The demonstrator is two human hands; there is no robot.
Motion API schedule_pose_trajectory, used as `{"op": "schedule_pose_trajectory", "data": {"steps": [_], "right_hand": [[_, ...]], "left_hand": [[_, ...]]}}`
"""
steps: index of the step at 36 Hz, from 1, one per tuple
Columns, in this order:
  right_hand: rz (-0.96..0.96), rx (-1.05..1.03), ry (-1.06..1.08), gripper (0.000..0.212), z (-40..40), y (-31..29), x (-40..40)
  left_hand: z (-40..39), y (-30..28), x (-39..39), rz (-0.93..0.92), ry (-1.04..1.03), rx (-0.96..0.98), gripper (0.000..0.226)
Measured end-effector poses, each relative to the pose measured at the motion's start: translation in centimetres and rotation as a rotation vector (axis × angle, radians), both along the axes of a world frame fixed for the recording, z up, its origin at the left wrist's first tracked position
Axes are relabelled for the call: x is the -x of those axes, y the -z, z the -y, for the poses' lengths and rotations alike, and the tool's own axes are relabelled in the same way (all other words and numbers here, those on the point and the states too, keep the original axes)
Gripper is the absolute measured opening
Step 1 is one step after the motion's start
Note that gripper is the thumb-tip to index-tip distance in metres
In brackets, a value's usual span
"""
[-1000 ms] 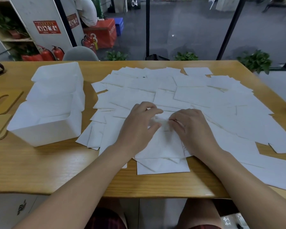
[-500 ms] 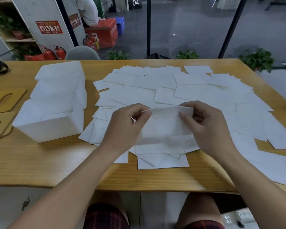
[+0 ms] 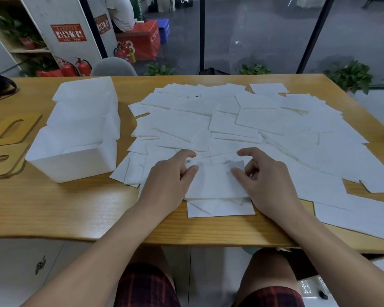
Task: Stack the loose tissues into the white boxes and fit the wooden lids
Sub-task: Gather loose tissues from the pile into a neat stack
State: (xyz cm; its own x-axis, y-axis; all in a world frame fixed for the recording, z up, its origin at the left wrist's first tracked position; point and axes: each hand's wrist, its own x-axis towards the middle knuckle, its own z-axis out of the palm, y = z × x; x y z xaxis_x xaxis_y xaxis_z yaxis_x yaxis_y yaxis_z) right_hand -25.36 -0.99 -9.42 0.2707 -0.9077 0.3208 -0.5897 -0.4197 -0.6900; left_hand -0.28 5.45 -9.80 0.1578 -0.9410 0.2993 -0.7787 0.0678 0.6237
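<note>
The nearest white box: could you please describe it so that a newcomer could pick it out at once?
On the light wooden table, left of the spread of loose white tissues, stands a row of white plastic boxes. The nearest white box sits at the row's near end, beside two flat wooden lids, closest to the left hand.

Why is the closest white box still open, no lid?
Open. The nearest white box shows its bare rim, while the wooden lids lie flat on the table beside it.
</note>
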Motion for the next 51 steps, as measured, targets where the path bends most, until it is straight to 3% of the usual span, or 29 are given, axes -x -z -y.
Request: {"op": "schedule_pose_trajectory", "data": {"steps": [7,11,18,26,33,39,42,46,51], "right_hand": [[-0.162,0.132,0.037,0.037,0.0,0.1,0.1],[-0.186,0.277,0.080,0.027,0.2,-0.3,-0.1],[-0.108,0.172,-0.027,0.010,1.3,-0.7,-2.5],[-0.004,0.160,-0.027,0.004,1.6,0.1,-2.7],[-0.034,0.243,-0.077,0.053,1.4,-0.2,-2.6],[0.025,0.345,-0.078,0.010,1.2,-0.4,-2.5],[0.116,0.230,-0.098,0.008,0.9,-1.1,-1.9],[0.222,0.076,-0.114,0.007,0.5,-2.3,-1.1],[0.335,-0.021,-0.180,0.016,0.5,-2.7,-0.3]], "left_hand": [[0.1,-0.1,0.0,0.157,-0.033,0.032,0.030],[1.4,-0.9,-0.4,0.189,-0.036,0.076,0.022],[5.3,-1.7,-1.9,0.341,-0.028,0.059,0.018],[5.9,-0.9,-2.1,0.481,0.006,0.197,0.014],[3.9,-2.2,0.3,0.455,0.128,0.351,0.011],[2.0,-2.0,1.2,0.285,0.203,0.255,0.021],[1.4,-1.8,0.4,0.194,0.170,0.195,0.032],[1.1,-1.6,-0.6,0.123,0.118,0.230,0.016],[0.8,-1.6,-1.2,-0.045,0.115,0.187,0.014]]}}
